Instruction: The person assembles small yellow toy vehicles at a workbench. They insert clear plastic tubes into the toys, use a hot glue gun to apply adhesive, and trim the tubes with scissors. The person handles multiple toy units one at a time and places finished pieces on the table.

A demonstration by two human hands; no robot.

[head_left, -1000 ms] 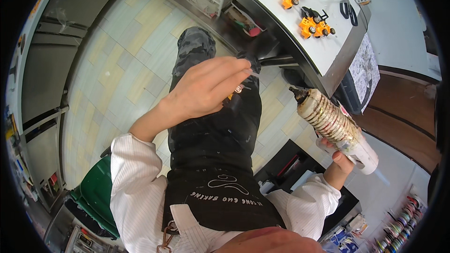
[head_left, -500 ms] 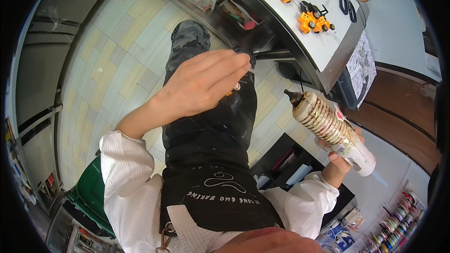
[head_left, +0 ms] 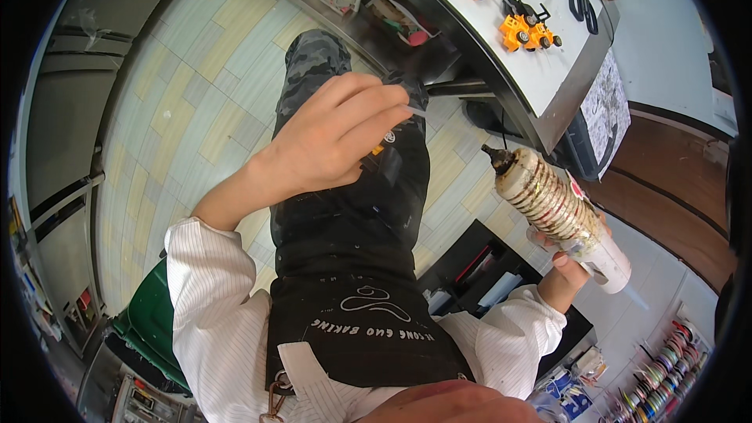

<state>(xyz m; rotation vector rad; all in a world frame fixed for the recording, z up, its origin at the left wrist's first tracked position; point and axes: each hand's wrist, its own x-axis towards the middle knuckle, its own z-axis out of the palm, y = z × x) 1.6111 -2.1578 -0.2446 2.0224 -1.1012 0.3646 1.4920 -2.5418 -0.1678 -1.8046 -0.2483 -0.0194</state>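
My left hand (head_left: 333,137), in front of the black apron, has its fingers bent and pressed together, back of the hand up. An orange toy construction vehicle (head_left: 378,150) shows only in part beneath those fingers, with a dark wheel beside its orange bit. From the fingertips a short pale clear stick (head_left: 417,111) juts out. My right hand (head_left: 570,276) grips the handle of a white hot glue gun (head_left: 552,207). Its ribbed barrel is stained brown with glue, and its black nozzle points up and left, apart from my left hand.
Up at the right, a white table (head_left: 540,82) bears several orange toy construction vehicles (head_left: 517,34) and black scissors (head_left: 581,12). A green bin or chair (head_left: 153,321) stands at lower left. Spools of ribbon (head_left: 666,368) hang at lower right.
My left hand has turned slightly and its fingers have bent more, so the clear stick shows better. The glue gun has shifted a little to the right.
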